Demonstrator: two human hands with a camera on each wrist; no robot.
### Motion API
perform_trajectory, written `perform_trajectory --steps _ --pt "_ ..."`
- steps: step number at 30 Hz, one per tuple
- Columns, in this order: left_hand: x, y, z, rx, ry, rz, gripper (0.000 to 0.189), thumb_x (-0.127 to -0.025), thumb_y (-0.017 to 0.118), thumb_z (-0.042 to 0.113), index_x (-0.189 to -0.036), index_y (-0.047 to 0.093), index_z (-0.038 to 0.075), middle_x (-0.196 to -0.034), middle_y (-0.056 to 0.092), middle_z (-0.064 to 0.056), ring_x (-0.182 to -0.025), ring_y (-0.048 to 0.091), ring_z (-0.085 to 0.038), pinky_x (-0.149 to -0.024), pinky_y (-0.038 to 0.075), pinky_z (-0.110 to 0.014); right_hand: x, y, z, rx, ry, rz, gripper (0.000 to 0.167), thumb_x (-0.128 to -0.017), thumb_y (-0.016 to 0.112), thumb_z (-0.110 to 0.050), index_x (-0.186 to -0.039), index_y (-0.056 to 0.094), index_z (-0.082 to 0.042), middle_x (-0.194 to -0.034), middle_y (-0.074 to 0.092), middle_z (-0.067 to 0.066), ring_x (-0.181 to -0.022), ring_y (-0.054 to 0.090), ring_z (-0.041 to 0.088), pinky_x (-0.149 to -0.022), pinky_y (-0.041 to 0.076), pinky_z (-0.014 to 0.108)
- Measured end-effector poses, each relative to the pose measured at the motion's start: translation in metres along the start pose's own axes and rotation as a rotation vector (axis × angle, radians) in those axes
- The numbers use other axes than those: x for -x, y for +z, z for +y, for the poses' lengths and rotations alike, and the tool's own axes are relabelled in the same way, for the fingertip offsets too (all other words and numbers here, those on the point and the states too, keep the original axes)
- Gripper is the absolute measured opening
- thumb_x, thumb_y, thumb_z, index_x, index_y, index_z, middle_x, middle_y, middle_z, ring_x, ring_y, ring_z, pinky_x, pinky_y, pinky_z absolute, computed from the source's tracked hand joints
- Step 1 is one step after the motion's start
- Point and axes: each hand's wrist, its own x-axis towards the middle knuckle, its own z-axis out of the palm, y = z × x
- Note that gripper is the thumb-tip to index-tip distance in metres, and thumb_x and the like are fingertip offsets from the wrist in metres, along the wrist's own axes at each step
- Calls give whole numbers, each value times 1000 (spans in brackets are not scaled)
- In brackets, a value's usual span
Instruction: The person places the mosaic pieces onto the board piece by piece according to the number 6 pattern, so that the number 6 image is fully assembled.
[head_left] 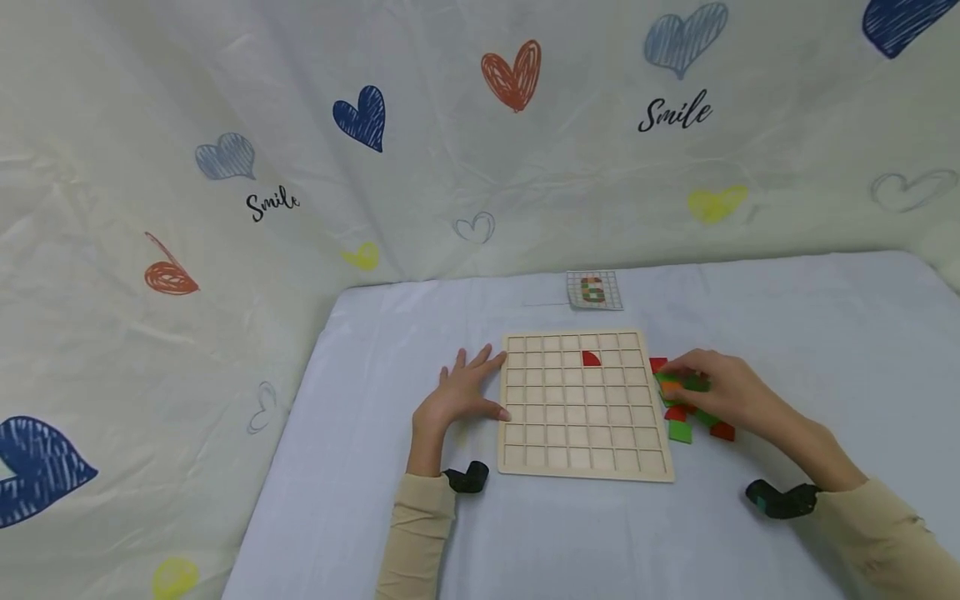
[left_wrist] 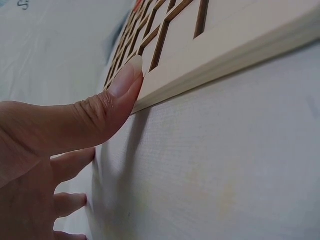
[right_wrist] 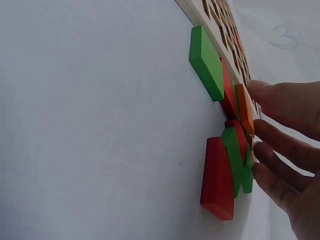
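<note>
A square wooden board with a raised grid point(head_left: 585, 477) lies on the white cloth. One red quarter-round piece point(head_left: 590, 359) sits in a cell of its upper part. My left hand point(head_left: 459, 394) spreads its fingers at the board's left edge, and its thumb point(left_wrist: 127, 80) rests on the frame. At the right edge my right hand point(head_left: 718, 385) reaches over a loose heap of pieces, fingers and thumb bent and apart. Close to its fingertips is an orange piece point(right_wrist: 244, 109). Around that lie green pieces point(right_wrist: 206, 62) and red pieces point(right_wrist: 218, 177), partly hidden by the hand.
Behind the board lies a small gridded card point(head_left: 595, 291) with a coloured pattern. White cloth point(head_left: 360, 400) covers the table. A pale backdrop with printed hearts point(head_left: 512, 75) hangs at the back and left. Each wrist carries a small black camera point(head_left: 782, 500).
</note>
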Motion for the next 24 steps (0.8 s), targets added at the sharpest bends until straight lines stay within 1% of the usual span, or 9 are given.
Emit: perform_trajectory --steps 4,9,13,16,20,24 --pt "0 0 0 -6 -6 -7 102 -78 90 34 -163 34 25 -173 15 -1 -160 -4 -41 -125 1 -68 2 2 3 50 -38 3 27 -82 87 -17 -106 78 -7 -101 73 4 -88 61 19 -72 56 31" --pt "-3 1 -2 -16 -11 -4 103 -78 90 35 -163 33 26 -173 15 0 -160 -4 -40 -125 1 -67 2 3 2 56 -48 3 26 -80 87 -11 -104 78 -7 -99 68 7 -85 57 19 -66 53 24" --pt "-5 2 -1 -17 -7 -8 103 -78 91 35 -163 33 27 -173 14 1 -160 -4 -40 -125 1 -68 2 3 1 37 -31 -13 25 -80 87 -10 -102 75 -5 -98 68 5 -86 58 19 -70 55 26" --pt "-5 2 0 -17 -5 -8 103 -77 91 35 -163 33 26 -173 15 0 -159 -4 -41 -124 1 -69 -1 4 1 8 4 -42 25 -82 86 -11 -101 71 -5 -98 69 3 -86 59 18 -73 55 26" --pt "-4 1 1 -22 -3 -10 103 -78 91 35 -163 33 26 -173 15 0 -159 -4 -41 -124 1 -69 -4 3 0 -12 39 -70 24 -85 84 -14 -102 69 -6 -93 69 0 -83 58 16 -69 53 21" --pt "-3 -1 1 -32 -7 -11 103 -78 90 34 -163 32 26 -173 15 -1 -159 -4 -42 -124 2 -69 -6 0 0 -30 44 -77 21 -88 82 -17 -104 72 -8 -93 71 0 -84 61 17 -70 54 19"
